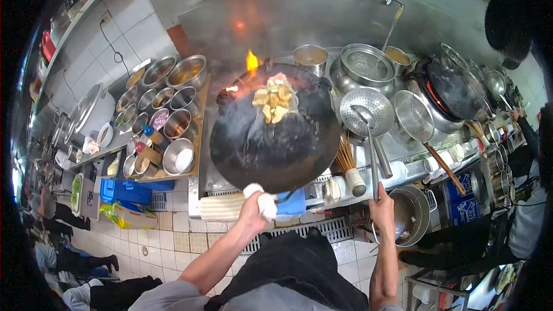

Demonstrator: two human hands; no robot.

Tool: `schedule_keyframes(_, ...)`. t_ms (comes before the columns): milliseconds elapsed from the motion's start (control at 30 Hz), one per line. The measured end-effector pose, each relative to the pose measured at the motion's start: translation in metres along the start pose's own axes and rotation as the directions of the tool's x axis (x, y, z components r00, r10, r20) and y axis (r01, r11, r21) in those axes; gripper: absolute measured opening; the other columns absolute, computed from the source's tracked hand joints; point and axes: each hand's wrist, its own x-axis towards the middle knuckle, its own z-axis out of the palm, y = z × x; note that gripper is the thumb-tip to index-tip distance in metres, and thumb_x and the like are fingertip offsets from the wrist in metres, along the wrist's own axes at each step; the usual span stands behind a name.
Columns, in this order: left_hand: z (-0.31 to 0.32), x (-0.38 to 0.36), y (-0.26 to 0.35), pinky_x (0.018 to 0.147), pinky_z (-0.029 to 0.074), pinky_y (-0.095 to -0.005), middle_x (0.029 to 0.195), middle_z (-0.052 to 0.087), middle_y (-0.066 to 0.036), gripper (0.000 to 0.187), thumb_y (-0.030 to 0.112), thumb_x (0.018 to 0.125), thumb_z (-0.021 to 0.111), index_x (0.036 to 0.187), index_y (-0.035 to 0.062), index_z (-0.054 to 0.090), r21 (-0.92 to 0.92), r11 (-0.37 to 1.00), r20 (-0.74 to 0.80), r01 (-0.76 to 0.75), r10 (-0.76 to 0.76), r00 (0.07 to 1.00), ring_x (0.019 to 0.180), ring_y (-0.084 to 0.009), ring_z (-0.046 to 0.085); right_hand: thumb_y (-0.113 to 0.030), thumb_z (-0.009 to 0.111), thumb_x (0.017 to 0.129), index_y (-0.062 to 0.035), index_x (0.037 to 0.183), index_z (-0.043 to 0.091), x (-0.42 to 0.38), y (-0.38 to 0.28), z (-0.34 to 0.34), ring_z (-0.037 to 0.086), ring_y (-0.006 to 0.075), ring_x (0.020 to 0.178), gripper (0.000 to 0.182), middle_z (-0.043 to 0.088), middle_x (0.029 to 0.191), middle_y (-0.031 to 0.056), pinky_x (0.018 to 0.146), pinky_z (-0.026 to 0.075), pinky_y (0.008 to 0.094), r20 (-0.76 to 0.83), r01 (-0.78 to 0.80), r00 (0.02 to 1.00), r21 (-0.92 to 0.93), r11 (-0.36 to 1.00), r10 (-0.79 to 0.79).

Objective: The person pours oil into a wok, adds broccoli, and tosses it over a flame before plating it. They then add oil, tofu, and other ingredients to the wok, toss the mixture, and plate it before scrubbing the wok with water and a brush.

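Observation:
My left hand (252, 214) is closed round a folded white cloth (266, 204) at the near rim of a large black wok (276, 158), gripping the wok through it. Pale chunks of food (273, 101) are at the wok's far side, where they look tossed up or sliding. An orange flame (252, 60) rises behind the far rim, and smoke drifts over the left half. My right hand (382, 213) is wrapped round the long handle of a ladle (373, 158). The ladle's bowl is over a round perforated strainer (351, 106), to the right of the wok.
At left stand several metal bowls of ingredients (178, 124) and squeeze bottles (150, 154). Right of the wok are a lidded pot (360, 75), a mesh skimmer (413, 116), a bamboo brush (348, 164) and a low pot (412, 213). A co-worker (518, 224) stands at the far right by another wok (455, 89).

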Motion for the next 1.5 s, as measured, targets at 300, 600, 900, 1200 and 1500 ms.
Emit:
schedule_keyframes(300, 0.024, 0.061, 0.026, 0.05, 0.055, -0.0345, 0.085, 0.061, -0.011, 0.018, 0.025, 0.094, 0.044, 0.096, 0.0082, 0.05, 0.0, 1.0, 0.08, -0.026, 0.026, 0.996, 0.067, -0.0262, 0.065, -0.01, 0.059, 0.078, -0.0033, 0.138, 0.043, 0.011, 0.04, 0.012, 0.065, 0.0415, 0.078, 0.062, 0.066, 0.083, 0.0264, 0.076, 0.05, 0.0473, 0.006, -0.004, 1.0, -0.228, 0.974, 0.005)
schedule_keyframes(600, 0.067, -0.024, 0.035, 0.06, 0.057, -0.0418, 0.074, 0.058, -0.004, 0.01, 0.02, 0.095, 0.044, 0.093, 0.012, 0.05, 0.016, 1.0, -0.054, 0.017, -0.016, 0.998, 0.061, -0.0217, 0.06, -0.036, 0.059, 0.092, -0.0014, 0.112, 0.06, -0.004, 0.125, 0.029, 0.059, 0.0164, 0.051, 0.04, 0.06, 0.063, 0.006, 0.047, 0.048, 0.0258, 0.122, -0.369, 0.881, 0.781, 0.503, 0.457)
schedule_keyframes(900, 0.025, -0.025, -0.003, 0.063, 0.057, -0.0406, 0.084, 0.062, -0.008, 0.013, 0.02, 0.095, 0.042, 0.101, 0.0139, 0.051, -0.004, 1.0, 0.012, 0.018, -0.018, 1.0, 0.073, -0.0245, 0.064, -0.031, 0.057, 0.084, -0.0005, 0.116, 0.058, -0.036, 0.146, 0.213, 0.064, 0.0356, 0.095, 0.045, 0.066, 0.104, 0.0193, 0.081, 0.05, 0.0502, 0.306, 0.041, 0.949, -0.37, 0.928, 0.08)
schedule_keyframes(1200, 0.04, 0.055, 0.029, 0.049, 0.05, -0.0349, 0.084, 0.057, -0.013, 0.02, 0.031, 0.087, 0.053, 0.087, 0.0108, 0.055, 0.018, 0.999, -0.011, -0.033, 0.033, 0.999, 0.073, -0.0321, 0.062, -0.034, 0.046, 0.088, -0.0001, 0.145, 0.028, -0.036, 0.137, 0.229, 0.011, 0.0325, 0.144, 0.069, 0.017, 0.155, 0.0157, 0.115, 0.015, 0.0497, 0.619, 0.445, 0.782, -0.637, 0.63, 0.072)
schedule_keyframes(1500, 0.048, -0.031, 0.014, 0.05, 0.056, -0.0328, 0.092, 0.059, -0.02, 0.019, 0.025, 0.09, 0.048, 0.098, 0.0081, 0.051, 0.036, 0.999, -0.062, -0.022, 0.024, 0.998, 0.072, -0.0308, 0.063, -0.052, 0.046, 0.09, -0.0001, 0.132, 0.047, -0.007, 0.165, 0.162, 0.048, 0.0396, 0.123, 0.067, 0.051, 0.134, 0.0187, 0.1, 0.037, 0.0573, 0.555, -0.358, 0.808, 0.195, 0.913, 0.198)
